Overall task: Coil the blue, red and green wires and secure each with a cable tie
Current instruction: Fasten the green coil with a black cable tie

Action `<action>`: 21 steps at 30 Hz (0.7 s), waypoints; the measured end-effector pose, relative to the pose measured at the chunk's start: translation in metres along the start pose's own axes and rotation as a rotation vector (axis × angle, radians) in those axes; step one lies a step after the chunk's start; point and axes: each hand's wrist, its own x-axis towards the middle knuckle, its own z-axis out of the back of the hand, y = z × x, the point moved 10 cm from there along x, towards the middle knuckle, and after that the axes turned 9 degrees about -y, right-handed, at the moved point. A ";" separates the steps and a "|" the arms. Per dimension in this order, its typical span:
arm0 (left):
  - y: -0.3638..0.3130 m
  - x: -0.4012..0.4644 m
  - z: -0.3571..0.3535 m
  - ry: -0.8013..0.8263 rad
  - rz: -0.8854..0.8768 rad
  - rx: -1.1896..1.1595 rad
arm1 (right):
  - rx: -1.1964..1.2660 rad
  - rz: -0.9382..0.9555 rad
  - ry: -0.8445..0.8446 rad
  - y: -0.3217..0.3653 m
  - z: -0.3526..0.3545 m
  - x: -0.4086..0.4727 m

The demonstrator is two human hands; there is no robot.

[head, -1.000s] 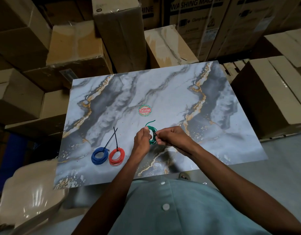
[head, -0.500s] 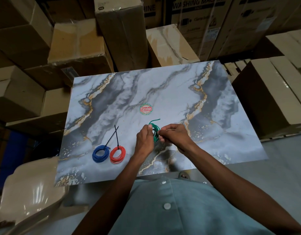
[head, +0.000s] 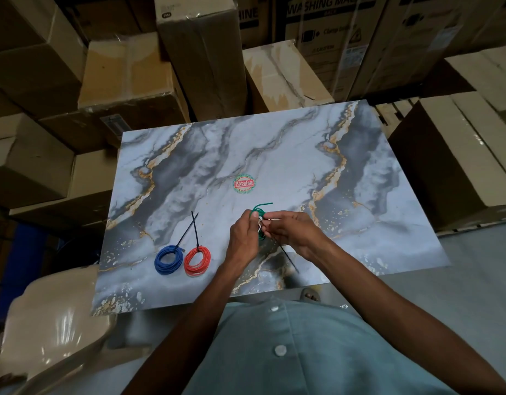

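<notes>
On the marble-patterned table (head: 288,155) lie a blue wire coil (head: 168,259) and, touching it on the right, a red wire coil (head: 197,260). Each has a black cable tie round it with the tail pointing away from me. Just above the table's near middle, my left hand (head: 243,238) pinches the green wire coil (head: 260,216), held on edge between both hands. My right hand (head: 294,232) pinches a black cable tie (head: 287,256) at the coil; the tie's tail slants down toward me. Most of the green coil is hidden by my fingers.
A round red and green sticker (head: 244,184) sits at the table's middle. Cardboard boxes (head: 200,52) crowd the far side and both flanks of the table. A beige plastic chair (head: 46,323) stands at the near left.
Both hands stayed at the green coil and shifted slightly. A black cable tie tail now shows below my right hand, slanting toward me.
</notes>
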 end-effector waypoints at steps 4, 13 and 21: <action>0.003 -0.001 -0.005 0.040 0.019 -0.008 | -0.209 0.214 -0.139 0.015 0.016 0.003; 0.003 -0.001 -0.013 0.104 0.008 -0.105 | -0.542 0.470 -0.139 0.040 0.009 -0.004; 0.008 -0.001 -0.014 0.123 0.029 -0.081 | -0.778 0.773 -0.093 0.078 -0.010 -0.018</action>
